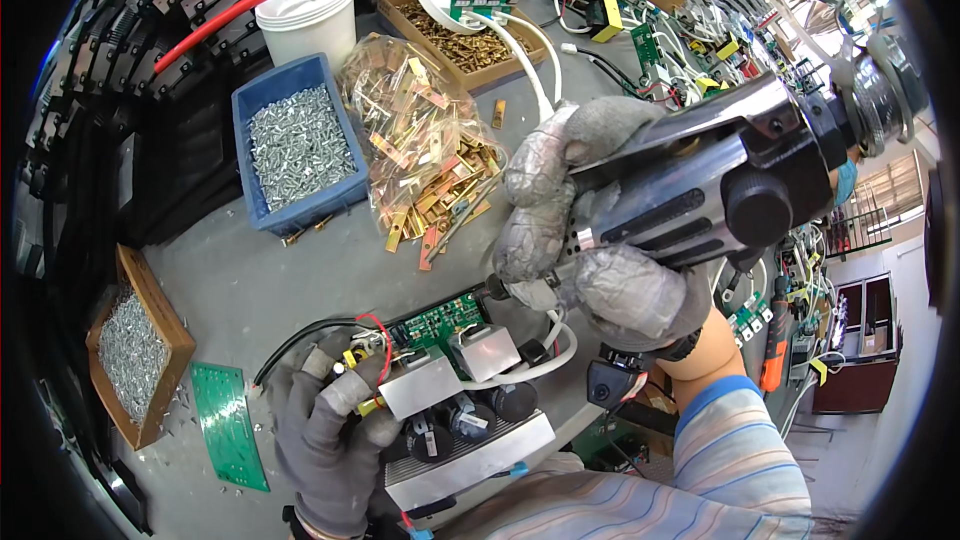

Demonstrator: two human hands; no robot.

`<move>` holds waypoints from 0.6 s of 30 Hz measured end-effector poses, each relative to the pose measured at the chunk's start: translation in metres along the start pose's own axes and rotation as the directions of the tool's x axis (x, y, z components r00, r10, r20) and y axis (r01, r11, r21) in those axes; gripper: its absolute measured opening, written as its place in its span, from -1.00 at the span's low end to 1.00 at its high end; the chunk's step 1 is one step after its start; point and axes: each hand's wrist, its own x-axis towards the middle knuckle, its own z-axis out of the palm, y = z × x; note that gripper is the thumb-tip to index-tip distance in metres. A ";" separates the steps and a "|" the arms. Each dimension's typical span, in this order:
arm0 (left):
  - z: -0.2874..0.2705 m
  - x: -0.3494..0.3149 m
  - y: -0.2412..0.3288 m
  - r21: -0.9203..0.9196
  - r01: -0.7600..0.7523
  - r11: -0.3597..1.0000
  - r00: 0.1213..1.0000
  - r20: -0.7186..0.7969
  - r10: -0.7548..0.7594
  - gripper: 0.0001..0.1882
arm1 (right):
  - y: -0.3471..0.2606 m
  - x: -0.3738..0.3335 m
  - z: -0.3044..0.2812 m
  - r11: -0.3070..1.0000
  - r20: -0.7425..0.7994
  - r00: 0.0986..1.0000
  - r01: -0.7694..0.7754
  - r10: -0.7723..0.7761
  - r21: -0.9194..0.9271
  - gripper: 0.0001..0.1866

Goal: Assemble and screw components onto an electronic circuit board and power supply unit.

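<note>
In a grey glove, my left hand point(325, 430) grips the left end of a circuit board assembly point(436, 315) with silver heat sinks, black round capacitors and a red and a black wire. My right hand point(630, 290), also gloved in grey, is wrapped round a black power screwdriver point(690, 195) that hangs from a coiled spring point(885, 90). The tool's tip points down-left toward the far edge of the assembly; whether it touches is hidden by my fingers. A white cable point(530, 65) runs from a small green board point(485, 2) to behind my right hand.
Left of the assembly lie a bare green board point(228, 425) and a cardboard box of screws point(178, 340). Farther back are a blue bin point(250, 175) of screws, a plastic bag point(385, 90) of brass plates, a white bucket point(315, 35) and a red cable point(250, 5).
</note>
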 end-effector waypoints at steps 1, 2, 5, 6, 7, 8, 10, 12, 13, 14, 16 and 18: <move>0.000 0.000 0.000 0.000 0.004 1.000 1.000 -0.004 -0.004 -0.56 | 0.000 0.000 0.001 1.000 0.002 1.000 -0.002 0.002 -0.002 -0.40; -0.001 0.000 0.001 0.023 0.003 1.000 1.000 0.004 -0.003 -0.56 | 0.001 0.000 0.002 1.000 0.005 1.000 -0.005 0.005 -0.005 -0.40; -0.002 0.001 0.003 0.050 0.001 0.999 1.000 0.003 -0.001 -0.58 | 0.002 -0.001 0.005 1.000 0.015 1.000 -0.006 0.007 -0.022 -0.41; -0.002 0.002 0.004 0.055 -0.009 0.998 1.000 0.001 0.009 -0.58 | 0.003 -0.001 0.006 1.000 0.018 1.000 -0.006 0.007 -0.029 -0.42; -0.002 0.002 0.004 0.055 -0.001 0.999 1.000 -0.005 0.001 -0.58 | 0.003 -0.002 0.008 0.999 0.022 1.000 -0.004 0.005 -0.037 -0.42; -0.002 0.003 0.005 0.061 0.007 0.998 1.000 0.010 -0.007 -0.59 | 0.004 -0.002 0.009 0.999 0.025 1.000 -0.005 0.006 -0.039 -0.42; -0.002 0.003 0.005 0.067 0.022 0.998 1.000 0.019 -0.024 -0.59 | 0.005 -0.004 0.012 0.998 0.029 1.000 -0.005 0.006 -0.055 -0.43; -0.002 0.003 0.004 0.099 0.007 0.995 1.000 0.022 -0.009 -0.60 | 0.006 -0.006 0.014 0.998 0.034 0.999 -0.001 0.003 -0.063 -0.44; -0.002 0.003 0.003 0.091 0.002 0.996 1.000 0.007 -0.003 -0.60 | 0.006 -0.007 0.015 0.998 0.036 0.999 0.000 0.002 -0.068 -0.44; -0.002 0.002 0.003 0.095 0.005 0.995 1.000 0.016 -0.007 -0.60 | 0.006 -0.007 0.017 0.998 0.034 0.999 0.001 0.001 -0.068 -0.44; -0.002 0.001 0.003 0.092 0.014 0.996 1.000 0.019 -0.016 -0.62 | 0.007 -0.008 0.019 0.997 0.036 0.999 0.005 -0.002 -0.074 -0.45; -0.002 0.000 0.004 0.094 0.019 0.995 1.000 0.009 -0.020 -0.62 | 0.008 -0.009 0.020 0.987 0.042 0.999 0.037 -0.031 -0.159 -0.46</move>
